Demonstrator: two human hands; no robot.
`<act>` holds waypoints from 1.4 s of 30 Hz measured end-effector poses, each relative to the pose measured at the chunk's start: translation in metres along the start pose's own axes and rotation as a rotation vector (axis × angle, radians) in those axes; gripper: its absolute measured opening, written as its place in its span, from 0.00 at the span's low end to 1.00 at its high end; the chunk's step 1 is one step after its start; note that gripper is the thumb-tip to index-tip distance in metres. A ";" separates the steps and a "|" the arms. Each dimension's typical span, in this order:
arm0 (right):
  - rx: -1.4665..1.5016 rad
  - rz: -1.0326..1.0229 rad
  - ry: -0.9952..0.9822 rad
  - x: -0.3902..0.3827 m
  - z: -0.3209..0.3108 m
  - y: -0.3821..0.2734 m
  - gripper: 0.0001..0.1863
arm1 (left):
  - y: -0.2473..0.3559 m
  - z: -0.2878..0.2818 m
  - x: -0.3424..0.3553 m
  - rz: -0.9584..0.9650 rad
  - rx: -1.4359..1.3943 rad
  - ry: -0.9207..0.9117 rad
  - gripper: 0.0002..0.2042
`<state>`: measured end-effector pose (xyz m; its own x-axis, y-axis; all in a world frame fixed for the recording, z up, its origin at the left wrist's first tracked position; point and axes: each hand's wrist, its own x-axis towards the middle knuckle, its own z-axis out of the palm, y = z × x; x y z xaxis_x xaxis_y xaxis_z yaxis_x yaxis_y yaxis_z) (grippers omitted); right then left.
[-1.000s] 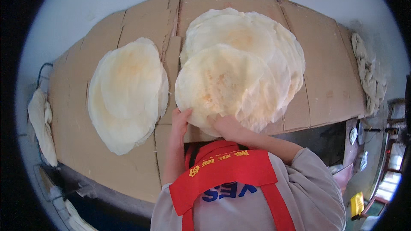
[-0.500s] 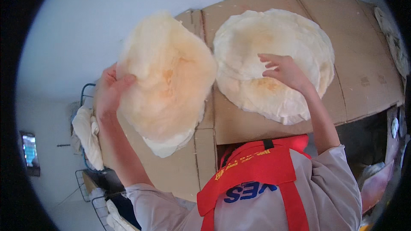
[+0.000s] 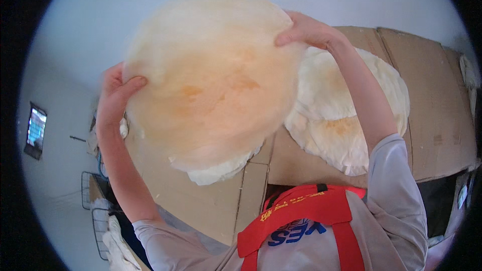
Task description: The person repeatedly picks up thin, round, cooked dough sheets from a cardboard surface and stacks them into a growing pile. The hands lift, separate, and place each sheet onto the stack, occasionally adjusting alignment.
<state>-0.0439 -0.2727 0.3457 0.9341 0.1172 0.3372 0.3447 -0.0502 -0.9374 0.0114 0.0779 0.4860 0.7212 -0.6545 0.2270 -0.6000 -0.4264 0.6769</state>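
Both hands hold up a large, thin round flatbread (image 3: 216, 80), cream with toasted brown patches, somewhat blurred by motion. My left hand (image 3: 116, 93) pinches its left edge, thumb on the near face. My right hand (image 3: 309, 31) grips the upper right edge, thumb also on the near face. Below the raised round, the edge of another pale flatbread or pile (image 3: 218, 173) shows on the cardboard; the rest is hidden. To the right lies a wide pile of similar flatbreads (image 3: 334, 145), partly covered by my right forearm and the raised bread.
Flattened brown cardboard (image 3: 432, 115) covers the work surface, with creases and a curved-looking far edge by a pale wall (image 3: 125, 10). At the lower left stand a wire rack (image 3: 98, 236) and pale cloths (image 3: 118, 246). My red apron (image 3: 296, 211) is at the near edge.
My right hand has moved from over the right pile to the raised flatbread's upper right edge. The bread has been spread wider and lifted higher. The view has shifted slightly.
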 end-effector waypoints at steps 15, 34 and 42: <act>-0.354 0.020 0.068 0.125 0.040 -0.029 0.18 | -0.118 -0.055 0.011 -0.117 -0.245 0.239 0.12; -0.688 -0.354 0.012 0.240 0.171 0.094 0.19 | -0.292 -0.088 -0.044 -0.092 0.427 0.685 0.09; -0.801 0.023 -0.536 0.017 0.183 0.250 0.39 | -0.349 0.092 -0.165 -0.400 0.137 0.043 0.43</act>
<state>0.0416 -0.1020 0.1009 0.8432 0.5354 0.0485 0.4736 -0.6971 -0.5382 0.0694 0.2774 0.1478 0.9185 -0.3953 -0.0038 -0.3084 -0.7225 0.6188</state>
